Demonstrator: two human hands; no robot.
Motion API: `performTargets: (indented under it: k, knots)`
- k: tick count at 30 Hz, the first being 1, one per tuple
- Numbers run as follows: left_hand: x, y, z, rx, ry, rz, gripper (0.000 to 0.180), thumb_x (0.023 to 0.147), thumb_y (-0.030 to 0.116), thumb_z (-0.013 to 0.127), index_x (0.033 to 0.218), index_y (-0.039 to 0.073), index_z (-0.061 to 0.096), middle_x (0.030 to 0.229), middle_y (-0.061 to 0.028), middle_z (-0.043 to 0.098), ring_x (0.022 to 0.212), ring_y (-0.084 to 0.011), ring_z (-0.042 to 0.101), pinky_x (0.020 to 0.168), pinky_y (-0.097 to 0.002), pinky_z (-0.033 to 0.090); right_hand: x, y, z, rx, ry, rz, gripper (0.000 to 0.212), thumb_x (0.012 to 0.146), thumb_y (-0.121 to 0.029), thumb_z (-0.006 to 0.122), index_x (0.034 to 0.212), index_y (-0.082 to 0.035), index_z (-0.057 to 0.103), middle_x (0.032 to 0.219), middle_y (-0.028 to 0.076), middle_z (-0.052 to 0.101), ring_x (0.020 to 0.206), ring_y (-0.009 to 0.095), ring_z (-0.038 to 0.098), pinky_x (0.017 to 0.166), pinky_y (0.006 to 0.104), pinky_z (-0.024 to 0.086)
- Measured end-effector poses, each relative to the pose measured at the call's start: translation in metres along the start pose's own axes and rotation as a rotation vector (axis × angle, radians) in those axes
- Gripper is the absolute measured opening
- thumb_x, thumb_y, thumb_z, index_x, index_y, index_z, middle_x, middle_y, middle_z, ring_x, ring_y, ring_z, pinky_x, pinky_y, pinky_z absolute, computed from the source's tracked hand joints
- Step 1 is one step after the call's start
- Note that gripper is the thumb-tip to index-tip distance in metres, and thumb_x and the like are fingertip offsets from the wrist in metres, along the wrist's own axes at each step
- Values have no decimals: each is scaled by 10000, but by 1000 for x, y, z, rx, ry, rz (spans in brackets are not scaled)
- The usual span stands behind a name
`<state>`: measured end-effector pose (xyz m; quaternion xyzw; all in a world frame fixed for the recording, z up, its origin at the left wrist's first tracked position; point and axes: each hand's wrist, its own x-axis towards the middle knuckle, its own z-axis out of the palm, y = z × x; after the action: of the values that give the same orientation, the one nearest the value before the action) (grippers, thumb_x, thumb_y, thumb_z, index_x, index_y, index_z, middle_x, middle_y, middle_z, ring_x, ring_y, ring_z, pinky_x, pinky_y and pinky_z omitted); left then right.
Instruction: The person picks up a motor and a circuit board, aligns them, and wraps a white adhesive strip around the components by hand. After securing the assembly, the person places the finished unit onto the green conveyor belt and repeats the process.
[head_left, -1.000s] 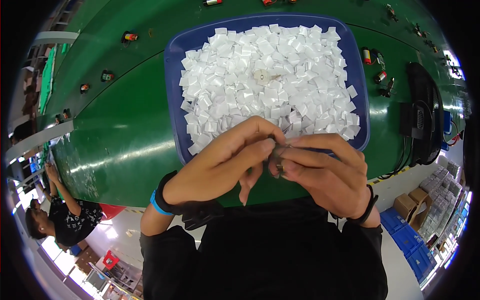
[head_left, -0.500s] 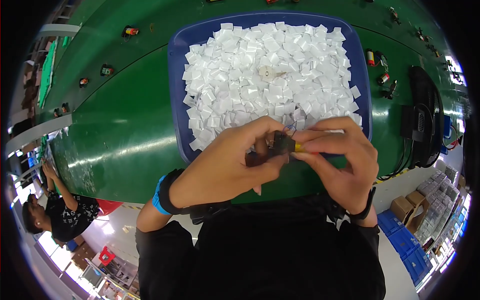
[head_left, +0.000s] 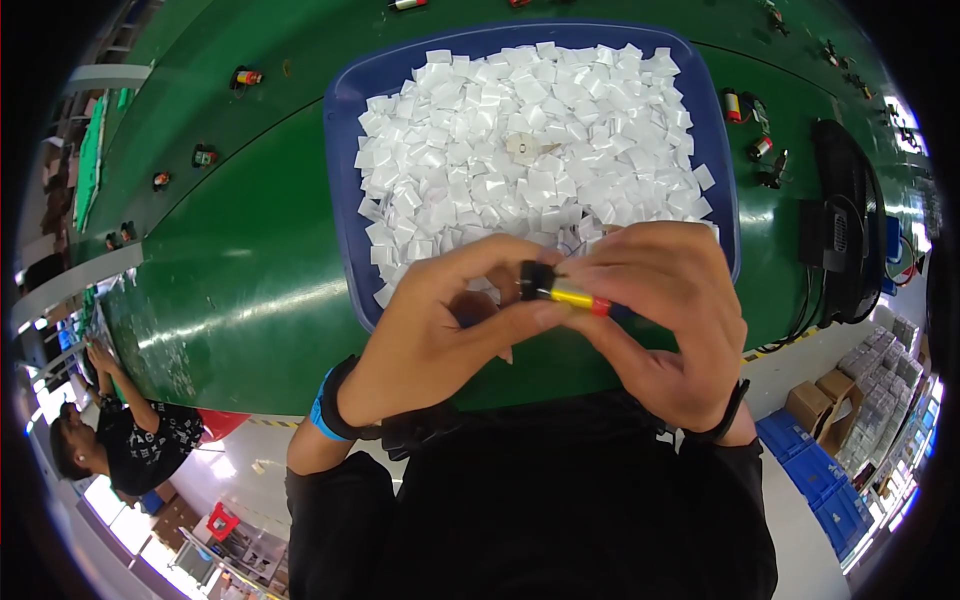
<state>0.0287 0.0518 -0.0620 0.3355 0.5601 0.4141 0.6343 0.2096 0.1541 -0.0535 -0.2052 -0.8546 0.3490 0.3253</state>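
Between my two hands, over the near rim of the tub, is a small yellow and red cylinder (head_left: pixel 580 296), like a small battery cell, with a black block-like part (head_left: pixel 537 280) at its left end. My right hand (head_left: pixel 675 305) pinches the cylinder from the right, fingertips above and thumb below. My left hand (head_left: pixel 430 325) is curled at the other side, its thumb pressed against the cylinder near the black part. Its curled fingers are partly hidden. Behind both hands lies a blue tub (head_left: pixel 343 170) heaped with small white square pieces (head_left: pixel 470 110).
A pale round piece (head_left: pixel 522 148) lies on the white heap. Similar small cylinders (head_left: pixel 733 105) and wired parts sit about the green table (head_left: pixel 230 240). A black mesh item (head_left: pixel 850 230) stands at right. Another person (head_left: pixel 140 440) works at far left. Blue crates (head_left: pixel 815 485) stand lower right.
The cylinder has turned and shifted left, so its yellow and red side now shows more. Both hands have moved slightly left, and the view has shifted a little.
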Motion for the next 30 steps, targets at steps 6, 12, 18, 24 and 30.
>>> performTargets:
  k: [6, 12, 18, 24, 30]
  knots:
    - [4, -1, 0, -178, 88, 151, 322, 908, 49, 692, 1218, 14, 609, 1055, -76, 687, 801, -96, 642, 644, -216, 547, -13, 0, -13, 121, 75, 95, 342, 650, -3, 870, 939, -17, 688, 850, 104, 668, 832, 213, 650, 671, 303, 511]
    - [-1, -10, 3, -73, 161, 189, 341, 885, 13, 706, 1211, -11, 608, 1114, -93, 693, 899, -123, 666, 734, -238, 562, -24, 1, 9, 542, 44, 411, 294, 719, 12, 826, 975, 32, 682, 905, 127, 650, 699, 146, 649, 605, 237, 504]
    - [-2, -9, 6, 173, 228, 348, 341, 856, -4, 726, 1181, -16, 626, 1095, -113, 708, 905, -148, 681, 756, -254, 562, -26, 4, 16, 537, 63, 393, 220, 800, 43, 753, 1000, 70, 667, 909, 133, 637, 678, 139, 652, 561, 221, 506]
    - [0, -3, 7, 556, 264, 655, 367, 806, -17, 755, 1159, 7, 654, 1054, -135, 717, 838, -207, 694, 712, -273, 548, -29, 4, 13, 710, -9, 534, 191, 840, 78, 698, 1023, 95, 645, 908, 158, 620, 644, 160, 661, 513, 226, 514]
    - [-6, -4, 8, 476, 221, 504, 382, 782, -15, 774, 1147, 3, 663, 1064, -146, 716, 822, -239, 687, 699, -283, 538, -29, 1, 13, 701, 49, 421, 188, 838, 78, 704, 1012, 102, 636, 900, 160, 611, 644, 174, 670, 505, 236, 520]
